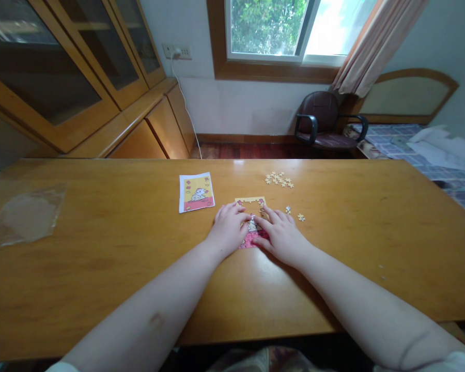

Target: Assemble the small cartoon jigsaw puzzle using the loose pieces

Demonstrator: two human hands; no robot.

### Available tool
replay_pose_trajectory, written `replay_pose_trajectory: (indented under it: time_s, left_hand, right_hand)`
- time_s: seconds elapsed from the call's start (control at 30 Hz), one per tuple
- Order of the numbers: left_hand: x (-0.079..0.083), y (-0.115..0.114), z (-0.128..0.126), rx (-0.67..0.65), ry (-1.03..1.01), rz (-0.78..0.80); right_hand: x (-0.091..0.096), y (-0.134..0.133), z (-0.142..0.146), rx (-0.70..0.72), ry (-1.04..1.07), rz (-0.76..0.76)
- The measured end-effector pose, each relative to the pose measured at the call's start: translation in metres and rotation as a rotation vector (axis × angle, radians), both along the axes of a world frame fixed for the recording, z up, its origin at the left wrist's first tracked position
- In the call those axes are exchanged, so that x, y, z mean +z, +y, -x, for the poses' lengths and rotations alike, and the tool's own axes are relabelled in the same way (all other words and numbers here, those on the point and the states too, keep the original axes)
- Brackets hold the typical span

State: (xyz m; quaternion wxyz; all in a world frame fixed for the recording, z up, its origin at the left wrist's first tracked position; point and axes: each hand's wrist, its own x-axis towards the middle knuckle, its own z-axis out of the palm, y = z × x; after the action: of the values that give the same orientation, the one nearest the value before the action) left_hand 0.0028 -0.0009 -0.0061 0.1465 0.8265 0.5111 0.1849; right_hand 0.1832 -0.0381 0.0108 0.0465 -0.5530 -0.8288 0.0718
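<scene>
A partly assembled jigsaw puzzle [251, 240] lies flat on the desk, pink at the bottom, with a yellow border at the top and a gap inside it. My left hand [228, 227] rests along its left side, fingers stretched out, thumb reaching over the white figure in the middle. From the right, my right hand [281, 232] touches the puzzle with fingers apart, index fingertip near the left thumb. Whether a small piece sits under those tips is hidden. Two loose puzzle pieces, one whitish [288, 210] and one yellowish [301, 217], lie just beyond my right hand.
A picture card [197, 194] showing a white duck lies left of the puzzle. Several loose yellow pieces [279, 180] are grouped farther back. A clear plastic bag [27, 214] lies at the desk's left. Beyond the desk [372, 248] stand a brown armchair [321, 121] and a bed.
</scene>
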Motion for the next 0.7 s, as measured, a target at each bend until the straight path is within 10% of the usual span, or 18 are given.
replay_pose_trajectory:
  time_s: [0.33,0.7]
  left_hand:
    - [0.003,0.000,0.001,-0.036,-0.035,-0.027]
    - [0.002,0.002,0.001,-0.017,-0.050,-0.006]
  right_hand:
    - [0.005,0.002,-0.002,-0.042,-0.025,-0.077]
    - [0.024,0.020,-0.067,-0.531,-0.373,0.129]
